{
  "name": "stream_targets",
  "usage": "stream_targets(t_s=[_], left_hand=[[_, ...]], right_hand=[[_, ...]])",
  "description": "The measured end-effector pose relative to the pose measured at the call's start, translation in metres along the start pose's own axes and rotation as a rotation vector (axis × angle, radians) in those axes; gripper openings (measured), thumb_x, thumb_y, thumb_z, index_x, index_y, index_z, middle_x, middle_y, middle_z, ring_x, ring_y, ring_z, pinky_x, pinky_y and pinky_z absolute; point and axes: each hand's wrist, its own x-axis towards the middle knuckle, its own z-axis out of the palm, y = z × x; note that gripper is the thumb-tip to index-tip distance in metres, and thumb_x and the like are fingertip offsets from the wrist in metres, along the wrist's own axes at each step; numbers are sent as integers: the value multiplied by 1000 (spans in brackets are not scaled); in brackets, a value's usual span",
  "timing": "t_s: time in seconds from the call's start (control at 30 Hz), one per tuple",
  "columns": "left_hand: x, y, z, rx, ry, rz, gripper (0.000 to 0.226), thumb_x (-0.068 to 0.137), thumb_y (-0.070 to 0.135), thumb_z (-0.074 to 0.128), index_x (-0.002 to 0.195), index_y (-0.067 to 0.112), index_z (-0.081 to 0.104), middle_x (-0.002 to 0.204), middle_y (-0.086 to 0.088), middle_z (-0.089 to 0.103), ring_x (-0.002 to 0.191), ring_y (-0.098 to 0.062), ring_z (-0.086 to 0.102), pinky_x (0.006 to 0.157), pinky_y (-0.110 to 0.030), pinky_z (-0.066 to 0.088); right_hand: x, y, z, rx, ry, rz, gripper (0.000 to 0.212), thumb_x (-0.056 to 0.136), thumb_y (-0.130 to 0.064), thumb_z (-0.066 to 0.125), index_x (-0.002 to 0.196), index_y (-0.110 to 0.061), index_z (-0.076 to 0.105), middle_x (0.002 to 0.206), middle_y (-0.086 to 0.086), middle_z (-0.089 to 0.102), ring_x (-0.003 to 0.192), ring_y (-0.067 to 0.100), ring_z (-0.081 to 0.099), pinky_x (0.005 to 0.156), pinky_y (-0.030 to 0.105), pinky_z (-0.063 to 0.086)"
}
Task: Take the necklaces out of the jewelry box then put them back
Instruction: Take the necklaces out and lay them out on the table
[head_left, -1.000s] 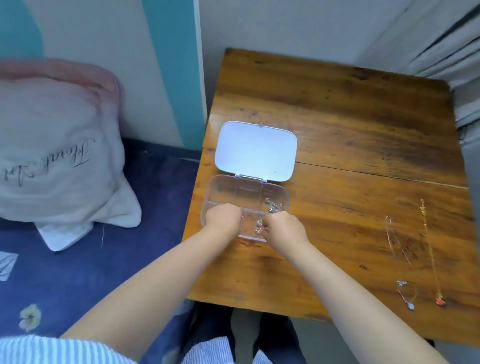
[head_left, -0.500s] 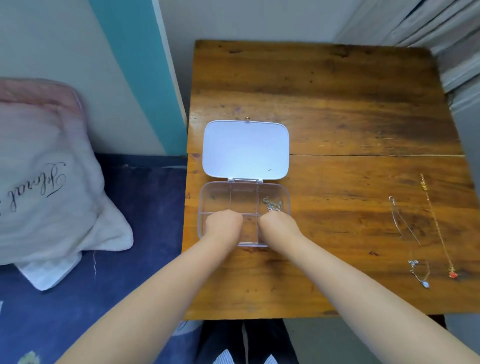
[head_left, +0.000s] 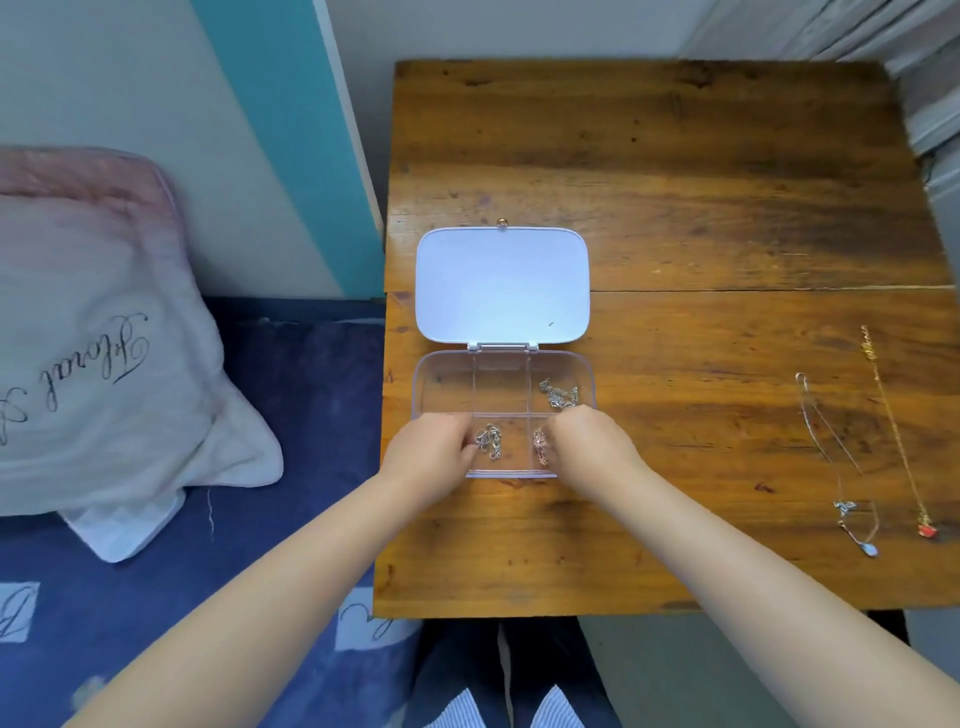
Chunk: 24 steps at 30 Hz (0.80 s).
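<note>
Three small chain bundles lie in the clear jewelry box (head_left: 503, 410), lid (head_left: 502, 286) flung open toward 12 o'clock, on the bench (head_left: 675, 208). Left hand (head_left: 428, 454) pinches a silver chain (head_left: 489, 440) in the near middle compartment; right hand (head_left: 589, 441) is curled beside a rose-coloured chain (head_left: 540, 445), grip unclear. At 3 o'clock, well apart, three necklaces (head_left: 852, 462) lie stretched out

White pillow (head_left: 93, 332) on blue bedding (head_left: 291, 467), beside wooden table (head_left: 675, 171)
</note>
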Motion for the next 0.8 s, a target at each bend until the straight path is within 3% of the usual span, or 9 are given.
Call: stream_targets(t_s=[0.1, 0.17, 0.43, 0.5, 0.57, 0.67, 0.8], left_hand=[[0, 0, 0, -3, 32, -6, 16, 90, 13, 46, 92, 6, 61, 92, -11, 68, 84, -28, 60, 64, -36, 49], [0, 0, 0, -5, 34, -6, 16, 90, 12, 45, 93, 6, 60, 92, -12, 68, 84, -28, 60, 67, -38, 51], [-1, -4, 1, -75, 49, -15, 16, 90, 13, 46, 92, 7, 60, 92, -11, 68, 83, -27, 60, 68, -40, 52], [-2, -3, -2, -136, 62, -33, 14, 89, 13, 47, 86, 8, 59, 88, -11, 67, 80, -26, 59, 64, -37, 50], [-4, 1, -9, -202, 76, -28, 11, 87, 14, 48, 78, 11, 54, 81, -9, 65, 72, -23, 56, 56, -32, 43], [-5, 22, -31, -338, 64, 37, 12, 88, 16, 47, 76, 15, 48, 72, -5, 60, 65, -21, 52, 56, -32, 39], [0, 77, -72, -566, 109, 142, 26, 86, 10, 47, 64, 23, 43, 74, -16, 64, 67, -23, 52, 62, -34, 41]], right_hand=[[8, -2, 1, -52, -3, -17, 22, 79, 11, 44, 82, -1, 62, 87, 18, 60, 90, 33, 62, 61, 31, 39], [11, -3, 7, -64, -5, -50, 23, 80, 10, 44, 91, 1, 62, 82, 14, 54, 89, 32, 60, 62, 31, 38], [11, -2, 19, -18, 129, -106, 17, 83, -1, 45, 83, -1, 62, 85, 17, 58, 85, 34, 61, 58, 31, 35], [7, -5, 14, 10, 118, -98, 15, 82, -3, 45, 77, -7, 58, 79, 14, 49, 81, 33, 60, 58, 30, 34], [0, -4, 1, 92, 147, -56, 12, 80, -7, 46, 72, -7, 55, 76, 9, 43, 75, 31, 53, 58, 30, 33], [-20, 10, -35, 336, 236, 6, 13, 78, -7, 50, 70, -8, 59, 71, 8, 57, 72, 25, 52, 61, 29, 39], [-59, 50, -104, 749, 336, 53, 21, 82, -2, 52, 65, -15, 56, 55, -2, 57, 38, -1, 54, 40, 10, 40]])
